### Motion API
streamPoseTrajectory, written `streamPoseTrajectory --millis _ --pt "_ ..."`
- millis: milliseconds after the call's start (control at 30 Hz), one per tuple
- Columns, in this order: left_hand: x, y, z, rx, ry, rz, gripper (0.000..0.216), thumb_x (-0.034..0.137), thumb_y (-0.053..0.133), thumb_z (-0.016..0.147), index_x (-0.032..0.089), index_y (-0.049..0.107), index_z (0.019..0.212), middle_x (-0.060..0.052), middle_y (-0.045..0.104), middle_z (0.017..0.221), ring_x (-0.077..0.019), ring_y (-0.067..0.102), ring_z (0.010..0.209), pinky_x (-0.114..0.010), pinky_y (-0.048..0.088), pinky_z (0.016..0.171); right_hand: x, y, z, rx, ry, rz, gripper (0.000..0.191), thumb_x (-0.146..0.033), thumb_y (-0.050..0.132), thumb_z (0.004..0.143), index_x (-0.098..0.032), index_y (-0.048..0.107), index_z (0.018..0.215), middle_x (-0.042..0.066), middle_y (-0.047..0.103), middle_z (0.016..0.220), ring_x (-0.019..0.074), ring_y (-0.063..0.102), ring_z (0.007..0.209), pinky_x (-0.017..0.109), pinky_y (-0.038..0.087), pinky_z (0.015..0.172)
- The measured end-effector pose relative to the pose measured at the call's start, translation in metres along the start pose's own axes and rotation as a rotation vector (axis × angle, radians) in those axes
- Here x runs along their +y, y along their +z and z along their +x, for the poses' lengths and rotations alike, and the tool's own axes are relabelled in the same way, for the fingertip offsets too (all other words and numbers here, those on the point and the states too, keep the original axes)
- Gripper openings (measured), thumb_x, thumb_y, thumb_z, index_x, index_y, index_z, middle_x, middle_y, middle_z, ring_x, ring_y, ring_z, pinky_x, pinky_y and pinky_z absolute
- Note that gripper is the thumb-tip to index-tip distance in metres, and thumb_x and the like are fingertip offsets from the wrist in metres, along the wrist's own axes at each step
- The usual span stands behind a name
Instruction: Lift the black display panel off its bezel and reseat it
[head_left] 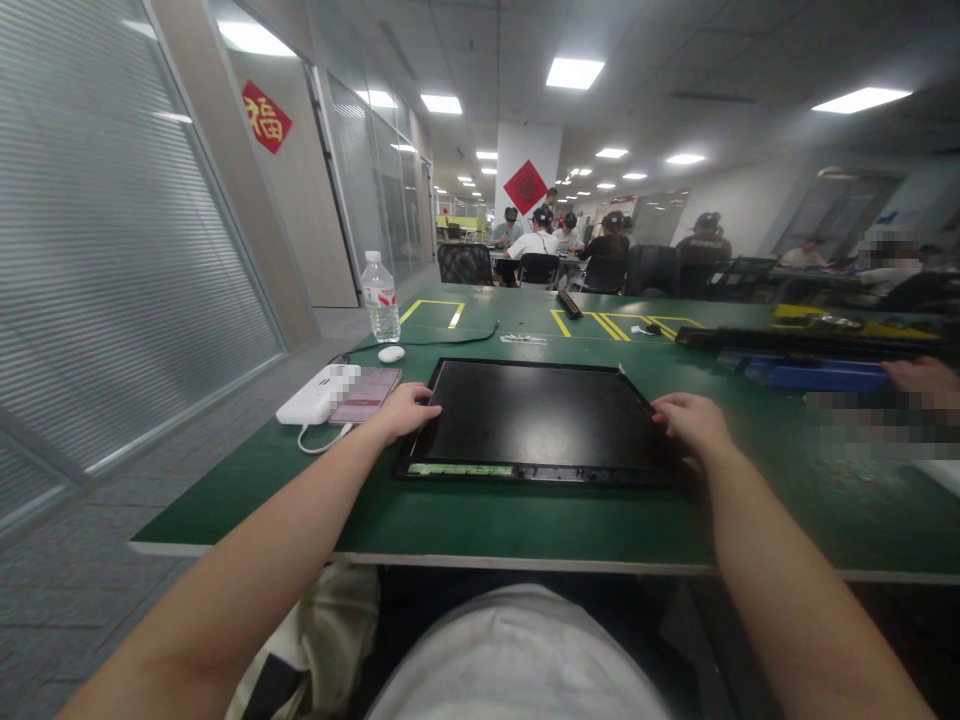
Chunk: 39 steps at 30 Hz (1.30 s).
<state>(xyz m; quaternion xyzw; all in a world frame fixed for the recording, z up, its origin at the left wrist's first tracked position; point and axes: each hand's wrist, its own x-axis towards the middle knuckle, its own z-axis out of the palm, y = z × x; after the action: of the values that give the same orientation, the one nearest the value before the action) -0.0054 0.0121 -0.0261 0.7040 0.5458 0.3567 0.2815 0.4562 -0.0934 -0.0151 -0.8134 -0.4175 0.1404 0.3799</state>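
Observation:
A black LCD screen panel [536,415] lies face up on the green table in front of me. It has a dark frame, and a green circuit strip [460,469] runs along the left part of its near edge. My left hand [407,409] grips the panel's left edge, thumb over the rim. On the opposite side, my right hand [688,416] holds the right edge between thumb and fingers. Both hands' fingers beneath the frame are partly hidden. Whether the panel is slightly raised or flat on the table, I cannot tell.
Left of the panel are a phone [367,393], a white power bank [313,394], a white oval item [391,354] and a water bottle [381,298]. A black cable [450,343] crosses behind. At right, another person's hand [924,382] is near a blue item [814,373].

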Motion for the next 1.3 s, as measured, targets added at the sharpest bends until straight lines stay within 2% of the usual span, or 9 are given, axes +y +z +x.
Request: streamPoseTrajectory --millis 267,567,667,767,867,900,1067,1300 --pt "0.009 -0.001 -0.003 -0.048 -0.03 0.08 0.012 0.026 0.071 0.064 0.019 0.071 0.073 -0.008 0.074 0.102 -0.0295 0.069 0.101 -0.036 0.051 0.091 -0.001 0.001 -0.002 0.009 0.011 0.025 0.023 -0.024 0.06 0.076 -0.017 0.075 0.092 0.007 0.075 0.079 0.012 0.056 0.046 0.023 0.045 0.047" --pt "0.004 -0.001 -0.002 -0.088 -0.053 0.061 0.019 0.028 0.07 0.066 0.018 0.072 0.082 -0.006 0.076 0.088 -0.0287 0.07 0.097 -0.036 0.054 0.087 0.0 0.0 -0.001 0.002 0.008 0.045 0.023 -0.022 0.06 0.073 -0.017 0.075 0.09 0.007 0.076 0.079 0.0118 0.055 0.046 0.024 0.044 0.045" --pt "0.003 -0.001 -0.001 -0.106 -0.036 0.12 0.021 0.03 0.07 0.068 0.018 0.072 0.084 -0.007 0.076 0.097 -0.0304 0.069 0.104 -0.038 0.053 0.091 0.001 0.001 0.0 0.011 0.001 0.036 0.022 -0.022 0.06 0.074 -0.017 0.075 0.089 0.007 0.076 0.079 0.0114 0.055 0.045 0.024 0.044 0.047" --pt "0.003 -0.004 -0.002 -0.115 0.028 0.219 0.04 0.037 0.072 0.068 0.016 0.073 0.103 -0.012 0.07 0.12 -0.0331 0.065 0.114 -0.04 0.051 0.098 -0.001 0.001 -0.001 0.021 0.009 0.024 0.021 -0.023 0.06 0.075 -0.017 0.075 0.088 0.007 0.076 0.079 0.0113 0.055 0.045 0.024 0.045 0.048" --pt "0.004 -0.009 -0.005 -0.141 0.13 0.31 0.071 0.046 0.07 0.071 0.015 0.06 0.134 -0.017 0.057 0.14 -0.0329 0.058 0.125 -0.042 0.047 0.105 -0.003 0.002 -0.002 0.026 0.016 0.005 0.02 -0.023 0.06 0.076 -0.017 0.075 0.088 0.007 0.076 0.079 0.0117 0.056 0.045 0.025 0.046 0.049" --pt "0.005 -0.011 -0.006 -0.162 0.173 0.347 0.075 0.048 0.069 0.072 0.014 0.056 0.137 -0.018 0.054 0.142 -0.0331 0.055 0.129 -0.042 0.045 0.108 -0.003 0.002 -0.002 0.026 0.017 0.001 0.02 -0.023 0.06 0.076 -0.017 0.075 0.088 0.007 0.076 0.079 0.0118 0.056 0.046 0.025 0.046 0.049" --pt "0.009 -0.024 -0.011 -0.307 0.34 0.489 0.076 0.057 0.07 0.073 0.017 0.059 0.136 -0.018 0.049 0.148 -0.036 0.045 0.138 -0.047 0.035 0.116 0.0 0.002 0.0 0.029 0.021 0.012 0.021 -0.023 0.06 0.075 -0.017 0.075 0.089 0.007 0.076 0.079 0.012 0.056 0.046 0.025 0.046 0.049" --pt "0.021 -0.033 -0.022 -0.511 0.426 0.443 0.083 0.056 0.077 0.07 0.022 0.054 0.143 -0.013 0.044 0.155 -0.0319 0.045 0.141 -0.038 0.036 0.116 -0.002 0.002 -0.003 0.028 0.032 0.014 0.022 -0.023 0.059 0.076 -0.018 0.075 0.09 0.007 0.076 0.081 0.0118 0.056 0.046 0.025 0.047 0.05"
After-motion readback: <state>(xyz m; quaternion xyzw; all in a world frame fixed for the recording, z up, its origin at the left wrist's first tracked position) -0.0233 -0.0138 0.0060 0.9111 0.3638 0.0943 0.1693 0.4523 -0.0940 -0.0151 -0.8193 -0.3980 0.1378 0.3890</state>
